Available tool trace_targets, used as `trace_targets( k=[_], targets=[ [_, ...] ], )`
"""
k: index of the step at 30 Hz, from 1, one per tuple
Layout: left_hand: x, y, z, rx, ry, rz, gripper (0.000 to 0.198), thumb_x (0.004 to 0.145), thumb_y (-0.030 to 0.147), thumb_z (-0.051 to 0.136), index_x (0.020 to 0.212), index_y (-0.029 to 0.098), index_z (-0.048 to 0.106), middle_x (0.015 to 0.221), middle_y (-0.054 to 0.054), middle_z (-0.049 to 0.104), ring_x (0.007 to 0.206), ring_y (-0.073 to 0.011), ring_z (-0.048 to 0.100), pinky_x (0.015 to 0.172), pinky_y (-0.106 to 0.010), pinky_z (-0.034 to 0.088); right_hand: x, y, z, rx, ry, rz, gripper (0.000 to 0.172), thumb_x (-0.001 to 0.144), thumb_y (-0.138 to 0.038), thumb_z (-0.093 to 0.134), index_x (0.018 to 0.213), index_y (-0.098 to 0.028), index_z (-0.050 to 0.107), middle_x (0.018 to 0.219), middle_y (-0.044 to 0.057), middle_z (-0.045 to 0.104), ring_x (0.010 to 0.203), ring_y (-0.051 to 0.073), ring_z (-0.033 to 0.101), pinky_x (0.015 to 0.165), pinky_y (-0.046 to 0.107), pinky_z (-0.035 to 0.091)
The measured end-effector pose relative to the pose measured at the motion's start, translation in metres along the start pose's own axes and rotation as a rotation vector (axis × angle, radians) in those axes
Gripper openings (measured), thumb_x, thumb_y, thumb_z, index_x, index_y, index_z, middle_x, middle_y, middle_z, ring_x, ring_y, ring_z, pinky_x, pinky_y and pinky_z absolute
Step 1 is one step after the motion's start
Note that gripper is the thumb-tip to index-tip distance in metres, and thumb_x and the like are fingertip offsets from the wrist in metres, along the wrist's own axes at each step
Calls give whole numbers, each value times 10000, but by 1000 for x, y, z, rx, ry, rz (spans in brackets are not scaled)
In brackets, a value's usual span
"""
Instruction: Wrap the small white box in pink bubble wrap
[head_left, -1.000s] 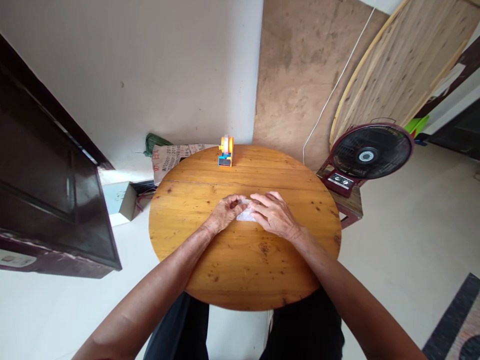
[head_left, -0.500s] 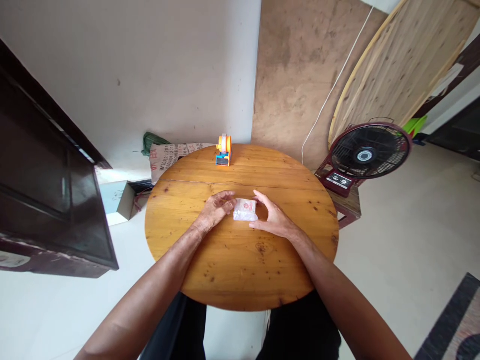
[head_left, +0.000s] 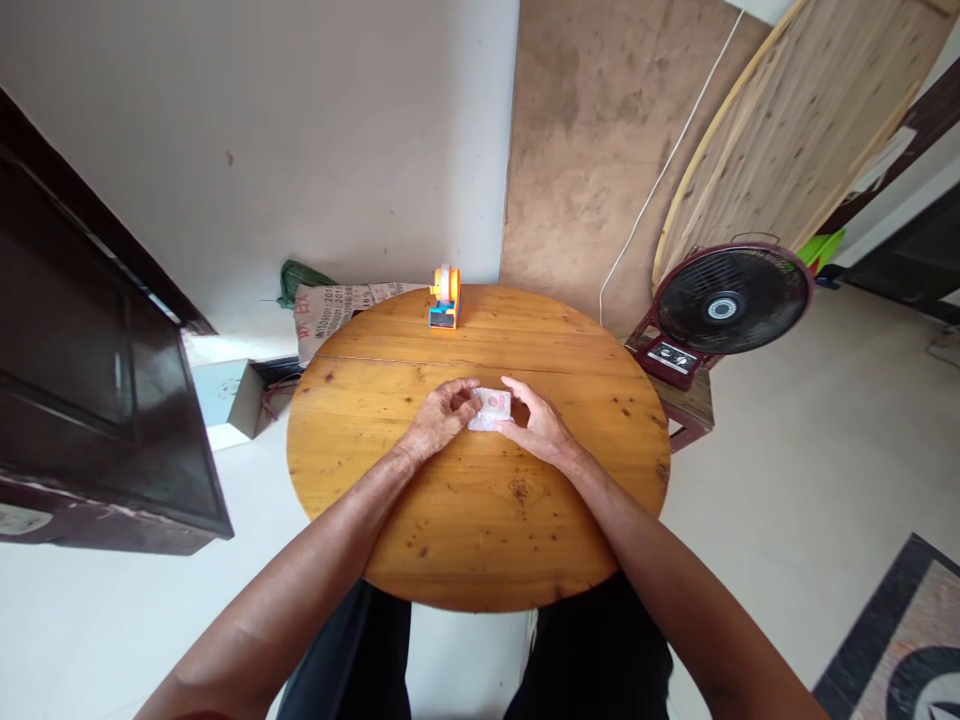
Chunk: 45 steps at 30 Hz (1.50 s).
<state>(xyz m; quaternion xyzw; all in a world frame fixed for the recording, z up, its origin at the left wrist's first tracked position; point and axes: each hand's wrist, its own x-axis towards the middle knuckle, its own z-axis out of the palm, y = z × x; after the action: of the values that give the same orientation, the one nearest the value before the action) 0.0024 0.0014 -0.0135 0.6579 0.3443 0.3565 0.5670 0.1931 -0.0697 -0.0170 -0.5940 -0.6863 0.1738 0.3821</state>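
A small box wrapped in clear bubble wrap [head_left: 491,405], with a red mark on its pale top, sits between my hands over the middle of the round wooden table [head_left: 465,520]. My left hand [head_left: 444,414] grips its left edge, thumb on the near side and fingers curled at the far corner. From the right, my right hand [head_left: 538,424] holds the opposite edge, its thumb at the near right corner and its index finger at the far one. Whether the box touches the tabletop is hard to tell.
Near the table's far edge stands an orange and blue tape dispenser [head_left: 445,300]. A dark red fan [head_left: 724,308] rests on a wooden stand at the right. To the left are a printed sack [head_left: 319,325], a pale box [head_left: 229,400] and a dark cabinet [head_left: 97,370].
Both hands have closed in on the wrapped box, the right one moving left to its edge. The box appears slightly farther from me, and the view has shifted a little.
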Motion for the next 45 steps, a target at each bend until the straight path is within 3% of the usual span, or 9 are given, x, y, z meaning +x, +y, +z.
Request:
trace_targets(
  k=[6, 10, 16, 19, 25, 30, 36, 42, 45],
  targets=[
    [1, -5, -1, 119, 55, 111, 409, 755, 406, 693, 1057, 130, 688, 999, -93, 624, 805, -163, 590, 700, -276, 495, -2, -5, -2, -54, 5, -132, 579, 785, -247, 631, 1348, -224, 500, 1284, 83, 621, 1147, 241, 600, 1007, 420, 462],
    [3, -9, -2, 114, 49, 104, 405, 754, 418, 693, 1049, 140, 695, 993, -87, 631, 788, -161, 581, 713, -287, 487, -3, -5, -3, -67, -3, -227, 448, 839, -245, 592, 1286, -231, 558, 1256, 61, 640, 1139, 209, 603, 1001, 383, 472],
    [5, -14, -4, 85, 23, 88, 416, 753, 423, 697, 1060, 142, 690, 969, -78, 645, 763, -149, 574, 699, -280, 489, -3, -7, -3, -154, -9, -277, 402, 882, -222, 538, 1283, -231, 559, 1259, 62, 638, 1151, 197, 595, 1014, 366, 461],
    [4, -11, -5, 72, 15, 76, 432, 750, 429, 702, 1070, 140, 684, 937, -69, 647, 719, -131, 563, 653, -256, 483, -4, -7, -3, -196, -38, -258, 453, 873, -239, 557, 1324, -234, 517, 1278, 70, 625, 1152, 222, 591, 1011, 397, 455],
    [2, -3, -7, -63, 27, -23, 533, 696, 462, 744, 1101, 138, 621, 874, -41, 617, 550, -70, 491, 422, -178, 362, -7, 0, -5, -63, 7, -125, 848, 775, -362, 690, 1496, -227, 263, 1423, 140, 481, 1190, 277, 565, 1030, 462, 434],
    [4, -7, -10, -82, 58, -103, 521, 675, 415, 767, 1068, 128, 581, 798, -24, 605, 520, -80, 524, 357, -170, 362, -7, 7, -5, -61, -7, -106, 854, 758, -366, 700, 1487, -218, 280, 1404, 149, 491, 1176, 285, 571, 1026, 478, 432],
    [2, -6, -11, -89, -28, -163, 545, 698, 445, 761, 1083, 108, 576, 607, 1, 610, 442, -96, 532, 361, -190, 395, -5, 7, -2, -107, 2, -119, 843, 739, -327, 695, 1475, -181, 310, 1272, 142, 603, 1134, 289, 595, 1003, 469, 448],
    [0, 1, -7, -223, -48, -143, 564, 630, 437, 808, 1035, 105, 599, 816, -53, 671, 595, -120, 614, 501, -239, 535, -7, 7, -2, -166, 72, -103, 736, 771, -319, 641, 1444, -197, 370, 1208, 127, 644, 1092, 288, 612, 983, 467, 455],
    [0, 2, -6, -234, -61, -115, 572, 629, 429, 801, 1056, 104, 603, 923, -79, 673, 625, -115, 609, 502, -234, 524, -7, 8, -3, -187, 117, -104, 723, 770, -337, 642, 1429, -170, 396, 1189, 137, 651, 1071, 289, 618, 974, 461, 457]
  ],
)
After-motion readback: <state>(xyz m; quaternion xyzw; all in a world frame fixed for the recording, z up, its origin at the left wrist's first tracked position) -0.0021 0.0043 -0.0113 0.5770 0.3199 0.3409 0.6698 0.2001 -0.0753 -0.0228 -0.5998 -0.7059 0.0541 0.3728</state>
